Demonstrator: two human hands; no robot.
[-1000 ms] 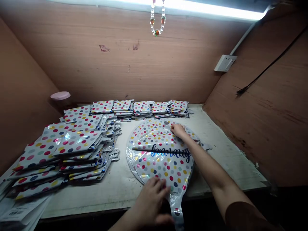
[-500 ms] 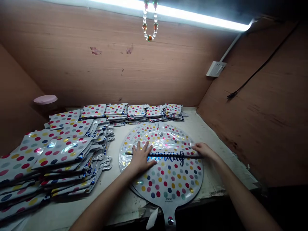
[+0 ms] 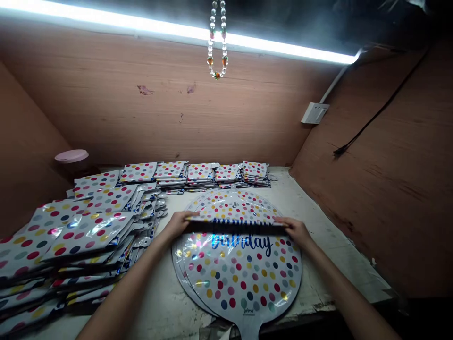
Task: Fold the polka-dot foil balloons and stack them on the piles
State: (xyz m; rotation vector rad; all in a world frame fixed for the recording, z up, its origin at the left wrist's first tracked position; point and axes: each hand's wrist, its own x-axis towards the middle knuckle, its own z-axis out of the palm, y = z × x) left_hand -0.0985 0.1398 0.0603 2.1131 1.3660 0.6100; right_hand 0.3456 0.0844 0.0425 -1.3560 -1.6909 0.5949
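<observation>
A round foil balloon (image 3: pixel 244 274), white with coloured dots and blue "birthday" lettering, lies flat on a stack of similar ones, its neck toward me. Across its middle runs a narrow folded strip (image 3: pixel 235 221) of dotted foil, raised, with a dark band beneath it. My left hand (image 3: pixel 178 224) pinches the left end of this strip. The right end is pinched by my right hand (image 3: pixel 296 231). Whether the dark band is the thin rod or only shadow, I cannot tell.
Folded dotted balloons (image 3: pixel 88 231) are heaped at the left, and more folded stacks (image 3: pixel 200 174) line the back. A lidded container (image 3: pixel 71 157) stands at the back left. Bead strings (image 3: pixel 217 61) hang overhead. A black cable (image 3: pixel 382 106) dangles along the right wall.
My left hand has gone from lying flat on the balloon to pinching the strip's left end. Foil is now raised between both hands, where a thin dark rod lay across the lettering.
</observation>
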